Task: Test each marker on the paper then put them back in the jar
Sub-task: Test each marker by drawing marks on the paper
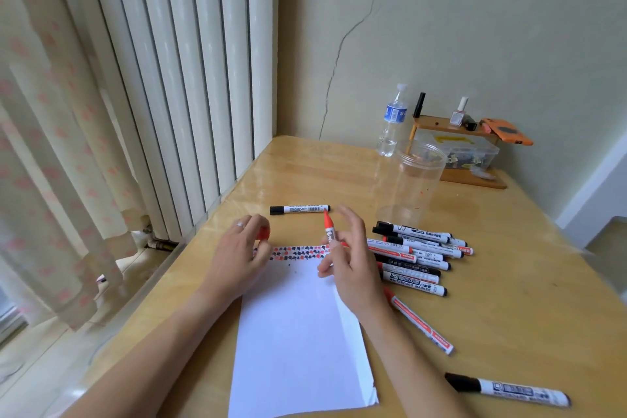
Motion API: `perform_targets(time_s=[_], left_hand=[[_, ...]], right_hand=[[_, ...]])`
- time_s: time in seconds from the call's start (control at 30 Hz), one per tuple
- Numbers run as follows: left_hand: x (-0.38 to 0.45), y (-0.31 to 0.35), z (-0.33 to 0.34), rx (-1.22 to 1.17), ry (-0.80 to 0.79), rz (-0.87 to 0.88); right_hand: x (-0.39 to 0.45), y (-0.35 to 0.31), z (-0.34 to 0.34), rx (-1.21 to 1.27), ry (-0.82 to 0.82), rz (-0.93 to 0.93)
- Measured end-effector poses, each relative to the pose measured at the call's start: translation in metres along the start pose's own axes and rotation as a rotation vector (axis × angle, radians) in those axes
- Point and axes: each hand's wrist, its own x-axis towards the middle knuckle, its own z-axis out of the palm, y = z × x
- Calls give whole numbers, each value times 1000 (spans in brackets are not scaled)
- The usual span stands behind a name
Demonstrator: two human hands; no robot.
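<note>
Wooden tabletop [509, 248] in a room corner beside a white radiator. On it lies a sheet of paper [298, 332] with a band of red and black test marks along its far edge. The right hand [353, 268] pinches a red marker [329, 229], tip up. The left hand [244, 248] curls around what looks like its red cap [263, 233]. A clear jar [410, 183] stands empty, so no marker is back yet. A pile of markers [414, 254] lies just right of the paper; whether each is tested cannot be told.

Wooden table [509, 282] with paper [298, 332], markers [412, 256], jar [412, 183].
</note>
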Motion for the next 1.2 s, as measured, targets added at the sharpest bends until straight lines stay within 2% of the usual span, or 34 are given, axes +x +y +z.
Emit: perform_targets(time_s=[0.17, 0.23, 0.3, 0.4, 0.5, 0.6, 0.7, 0.83, 1.0, 1.07, 1.2], left_hand=[[10, -14, -2, -46, -142, -104], [14, -22, -7, 24, -247, -104], [18, -30, -13, 105, -300, -49], [24, -40, -16, 193, -273, 37], [23, -48, -14, 191, -222, 68], [19, -53, -10, 190, -213, 84], [16, -52, -10, 148, -220, 88], [15, -53, -13, 61, -242, 63], [15, -41, -13, -33, -113, 75], [12, -32, -7, -63, -159, 182], [6, -23, 11, 19, -371, 287]], right_hand=[[4, -9, -9, 520, 41, 251], [6, -8, -14, 596, 45, 281], [8, -5, -14, 538, 53, 257], [9, 0, -6, 474, 73, 229], [7, 2, -4, 374, 98, 207], [4, 0, -3, 276, 36, 230], [0, 4, 3, 205, -34, 275], [-4, 9, 6, 87, -69, 211], [-7, 7, 10, 113, -168, 180], [-5, 6, 10, 188, -166, 194], [1, 7, 6, 227, -11, 219]])
